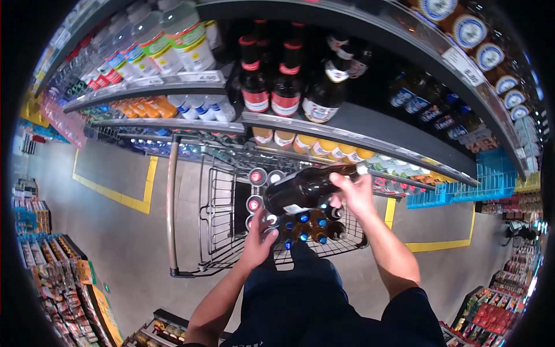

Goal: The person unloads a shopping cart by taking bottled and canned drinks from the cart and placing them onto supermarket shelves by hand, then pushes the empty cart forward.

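Observation:
A large dark brown bottle (298, 188) lies tilted nearly level above the shopping cart (217, 231). My right hand (354, 194) is closed around its neck, near the pale cap. My left hand (258, 243) has its thumb and fingers apart, with fingertips beside the bottle's base; whether they touch it I cannot tell. A bit of white label shows on the bottle's underside. Beneath it, the cart holds several blue-capped bottles (304, 226), several cans (254, 203) with round tops, and dark bottles (335, 231) at the right, partly hidden.
Ahead stands a drinks shelf (358, 136) with red-labelled bottles (286, 87) and a white-labelled dark bottle (324, 95). Clear plastic bottles (173, 40) fill the upper left. A blue wire basket (462, 185) juts out at right. Yellow lines (110, 194) mark the floor.

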A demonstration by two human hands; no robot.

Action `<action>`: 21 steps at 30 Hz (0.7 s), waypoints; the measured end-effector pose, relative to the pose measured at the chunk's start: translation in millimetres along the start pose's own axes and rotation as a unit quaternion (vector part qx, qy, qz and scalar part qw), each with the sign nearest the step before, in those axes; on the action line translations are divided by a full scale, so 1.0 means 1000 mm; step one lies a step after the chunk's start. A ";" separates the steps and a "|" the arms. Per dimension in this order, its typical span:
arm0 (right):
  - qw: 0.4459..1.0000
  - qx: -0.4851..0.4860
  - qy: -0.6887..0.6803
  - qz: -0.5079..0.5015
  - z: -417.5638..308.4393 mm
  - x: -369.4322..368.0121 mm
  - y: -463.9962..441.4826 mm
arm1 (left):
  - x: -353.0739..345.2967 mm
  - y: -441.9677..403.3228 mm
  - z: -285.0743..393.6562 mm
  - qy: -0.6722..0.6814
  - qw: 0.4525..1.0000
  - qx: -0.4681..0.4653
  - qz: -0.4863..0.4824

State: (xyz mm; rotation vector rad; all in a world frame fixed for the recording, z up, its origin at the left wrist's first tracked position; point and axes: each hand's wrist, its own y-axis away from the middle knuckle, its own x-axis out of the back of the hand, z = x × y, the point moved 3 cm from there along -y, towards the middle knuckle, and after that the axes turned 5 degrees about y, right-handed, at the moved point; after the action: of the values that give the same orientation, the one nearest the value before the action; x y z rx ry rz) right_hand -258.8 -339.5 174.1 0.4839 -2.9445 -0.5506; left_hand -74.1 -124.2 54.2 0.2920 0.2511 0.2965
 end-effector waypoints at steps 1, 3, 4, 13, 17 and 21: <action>1.000 0.008 -0.021 0.002 -0.015 0.018 0.009 | -0.016 -0.013 0.017 0.102 0.993 -0.017 -0.050; 0.998 0.018 -0.057 0.010 -0.042 0.049 0.024 | -0.056 -0.030 0.057 0.121 0.985 -0.067 -0.103; 0.997 0.018 -0.072 0.016 -0.055 0.060 0.032 | -0.075 -0.037 0.074 0.121 0.981 -0.082 -0.127; 0.990 0.090 0.022 0.107 -0.118 0.161 0.022 | -0.184 -0.088 0.102 0.239 0.945 0.116 -0.193; 0.992 0.095 0.001 0.078 -0.118 0.179 0.016 | -0.194 -0.095 0.109 0.229 0.943 0.135 -0.200; 0.994 0.097 0.007 0.050 -0.119 0.181 0.011 | -0.196 -0.099 0.107 0.207 0.945 0.167 -0.192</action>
State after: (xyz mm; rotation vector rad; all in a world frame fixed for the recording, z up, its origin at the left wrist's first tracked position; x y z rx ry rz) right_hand -413.5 -428.6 296.9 0.3535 -3.0025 -0.2511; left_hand -200.5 -303.6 161.3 0.5060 0.7675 -0.0799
